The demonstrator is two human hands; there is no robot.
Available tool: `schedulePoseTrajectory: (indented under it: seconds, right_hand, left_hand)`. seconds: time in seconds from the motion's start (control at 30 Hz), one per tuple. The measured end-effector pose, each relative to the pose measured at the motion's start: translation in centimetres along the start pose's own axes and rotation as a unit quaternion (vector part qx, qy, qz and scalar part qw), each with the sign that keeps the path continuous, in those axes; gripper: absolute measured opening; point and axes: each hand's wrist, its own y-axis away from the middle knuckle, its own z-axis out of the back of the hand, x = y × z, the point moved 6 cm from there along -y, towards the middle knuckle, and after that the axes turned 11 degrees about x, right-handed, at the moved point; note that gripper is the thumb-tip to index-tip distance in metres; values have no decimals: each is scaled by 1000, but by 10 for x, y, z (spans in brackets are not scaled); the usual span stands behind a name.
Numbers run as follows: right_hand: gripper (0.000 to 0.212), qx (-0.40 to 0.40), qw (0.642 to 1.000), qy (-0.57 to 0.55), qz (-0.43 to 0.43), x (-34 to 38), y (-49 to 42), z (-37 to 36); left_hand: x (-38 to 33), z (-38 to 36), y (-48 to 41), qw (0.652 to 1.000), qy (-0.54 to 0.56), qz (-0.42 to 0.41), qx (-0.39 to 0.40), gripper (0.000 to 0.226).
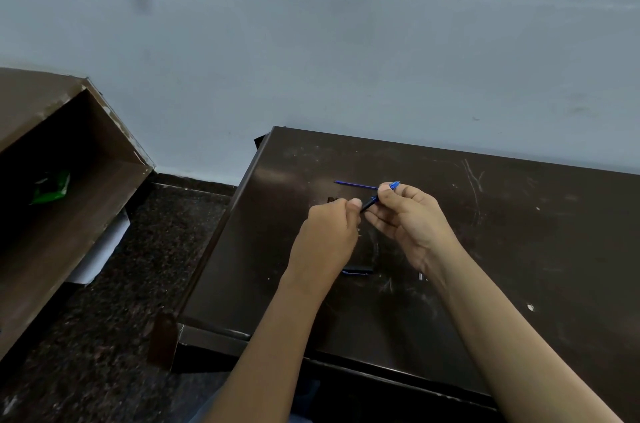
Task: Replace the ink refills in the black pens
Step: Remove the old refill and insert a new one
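Scratched dark counter abuts pale wall. Left hand and right hand hold one black pen in a pinching grip; blue refill lies beyond.

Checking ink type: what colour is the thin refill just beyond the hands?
The refill is blue, clearest in the head view.

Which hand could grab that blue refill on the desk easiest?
Probably the right hand: its fingertips sit right by one end of the blue refill, though it holds the pen. The left hand pinches the pen's dark end, lower down.
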Motion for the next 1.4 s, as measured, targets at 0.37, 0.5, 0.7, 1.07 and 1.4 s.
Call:
schedulePoseTrajectory:
  seconds: [0.37,0.5,0.7,1.07,1.4]
  right_hand:
    - [11,1,1000,-5,-4,-1,1,0]
    - [12,9,1000,-16,-5,-5,0,-2]
    - [12,6,1000,-3,-4,-4,-1,-1]
    - [8,10,1000,-7,-8,-6,0,-3]
    - [7,10,1000,-12,-10,-8,-1,-3]
  left_hand:
    - [-2,2,3,999,-29,-29,-1,38]
    - [-4,4,3,997,-61,-48,-5,15]
    - [-3,5,3,998,-43,-34,-17,30]
    - [-1,8,2,998,-59,-24,-24,19]
    - [-7,12,5,996,-75,-38,-41,11]
